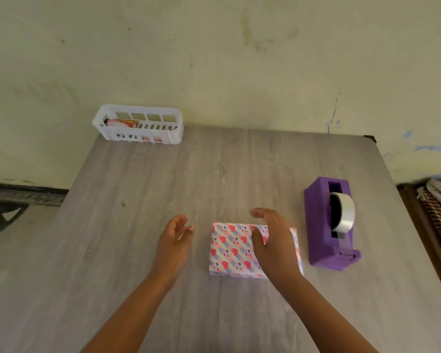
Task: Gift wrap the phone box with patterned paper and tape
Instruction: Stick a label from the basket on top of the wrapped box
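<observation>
A: Largest item first?
B: Table (143, 225), grey wood-grain top, set against a pale wall (214, 59) with a thin crack at the right.

A: Next?
B: Tape dispenser (326, 225), purple, standing on the table's right side. It carries a roll of clear tape (345, 212) in its slot, with the strip running down to the cutter at the near end.

A: And the box?
B: Phone box (233, 250), fully covered in patterned paper of pink and red hearts on blue and white stripes. It lies flat near the table's front centre, just left of the dispenser and apart from it.

A: The basket?
B: White plastic basket (137, 127), slotted walls, at the far left corner of the table. Something with pink and red printing lies inside; what it is cannot be told.

A: Hands?
B: Right hand (272, 240), fingers extended and loosely spread, over the right part of the wrapped box; whether the palm touches the paper cannot be told. Left hand (174, 238), relaxed and slightly curled, holding nothing, beside the box's left edge and apart from it.
</observation>
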{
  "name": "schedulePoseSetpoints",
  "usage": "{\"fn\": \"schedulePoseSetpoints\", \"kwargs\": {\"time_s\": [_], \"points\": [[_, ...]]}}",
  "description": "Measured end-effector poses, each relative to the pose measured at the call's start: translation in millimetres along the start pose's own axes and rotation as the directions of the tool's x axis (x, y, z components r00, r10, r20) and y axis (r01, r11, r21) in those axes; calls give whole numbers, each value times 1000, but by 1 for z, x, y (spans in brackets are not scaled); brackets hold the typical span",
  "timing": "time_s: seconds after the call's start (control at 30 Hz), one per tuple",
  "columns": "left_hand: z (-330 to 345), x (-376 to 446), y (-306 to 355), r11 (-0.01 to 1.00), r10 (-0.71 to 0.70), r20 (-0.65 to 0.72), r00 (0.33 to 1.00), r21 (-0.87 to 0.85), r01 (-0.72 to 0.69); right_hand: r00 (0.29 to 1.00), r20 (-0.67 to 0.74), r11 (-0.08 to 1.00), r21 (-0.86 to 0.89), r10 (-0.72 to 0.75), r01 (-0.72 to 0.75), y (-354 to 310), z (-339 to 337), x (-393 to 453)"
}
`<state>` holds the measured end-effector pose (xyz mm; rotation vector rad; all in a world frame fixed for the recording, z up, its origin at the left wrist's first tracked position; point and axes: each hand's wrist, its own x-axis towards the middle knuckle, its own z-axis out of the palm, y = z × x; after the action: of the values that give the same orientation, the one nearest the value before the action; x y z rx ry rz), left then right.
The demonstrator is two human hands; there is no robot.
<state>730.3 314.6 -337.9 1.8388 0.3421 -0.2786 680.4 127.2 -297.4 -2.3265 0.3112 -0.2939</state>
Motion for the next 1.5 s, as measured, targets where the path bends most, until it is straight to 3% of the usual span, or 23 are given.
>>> {"fn": "schedulePoseSetpoints", "kwargs": {"time_s": [0.13,0.33,0.5,0.63,0.77,0.97,1.1,1.3,1.5], "points": [[-33,46,16,996,74,-94,993,-40,-78,971,232,994,103,-53,29,-37,34,44],[-92,133,37,917,312,-120,942,298,-266,911,413,999,39,1,-20,-93,95,129],[-125,210,53,684,499,60,864,585,-436,879,468,996,-36,93,-87,-120,148,189],[-138,266,60,472,519,209,829,738,-482,876,465,992,-54,129,-117,-124,177,219],[-143,308,58,351,499,254,829,815,-461,856,498,990,-43,140,-137,-117,199,241],[-144,304,46,413,633,94,768,799,-438,896,400,979,-8,191,-205,-109,212,237],[-151,256,28,412,727,151,670,684,-601,934,318,985,13,161,-174,-100,195,200],[-147,170,-20,383,793,140,592,641,-665,913,357,978,-11,200,-210,-90,163,126],[-143,102,-56,400,779,144,611,636,-660,851,415,943,-61,322,-327,-95,133,82]]}}
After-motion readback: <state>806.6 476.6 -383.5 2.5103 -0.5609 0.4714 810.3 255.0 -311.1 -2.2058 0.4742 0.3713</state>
